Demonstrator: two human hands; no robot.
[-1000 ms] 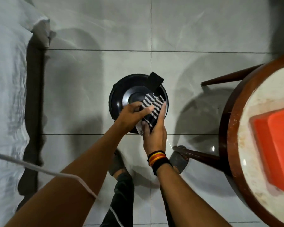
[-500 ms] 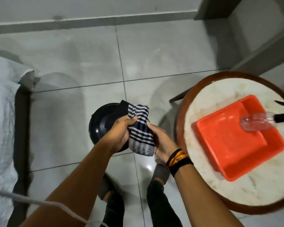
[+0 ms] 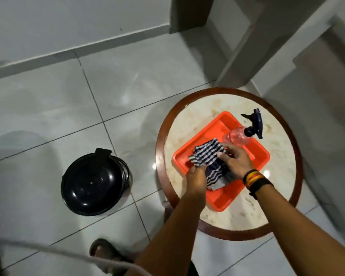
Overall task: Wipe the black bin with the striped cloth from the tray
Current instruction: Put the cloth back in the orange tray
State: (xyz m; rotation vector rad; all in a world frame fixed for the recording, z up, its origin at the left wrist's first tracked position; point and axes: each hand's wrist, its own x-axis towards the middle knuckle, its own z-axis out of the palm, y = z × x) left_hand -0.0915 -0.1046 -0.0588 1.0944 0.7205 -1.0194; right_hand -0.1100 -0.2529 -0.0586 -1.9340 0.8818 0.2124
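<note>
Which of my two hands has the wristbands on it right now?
The right hand, which wears striped and black wristbands. The left hand has a bare wrist. Both grip the striped cloth over the orange tray.

No readable text, labels, brands or numbers anywhere: bin [image 3: 94,185], tray [image 3: 253,156] and spray bottle [image 3: 241,134] all unmarked.

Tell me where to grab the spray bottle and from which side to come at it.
Grip the spray bottle at its neck, just below the dark trigger head, coming from the tray's far right, away from both hands. It seems to lean over the tray's rim with the head outward, so that side looks clear; the cloth crowds its clear body.
</note>
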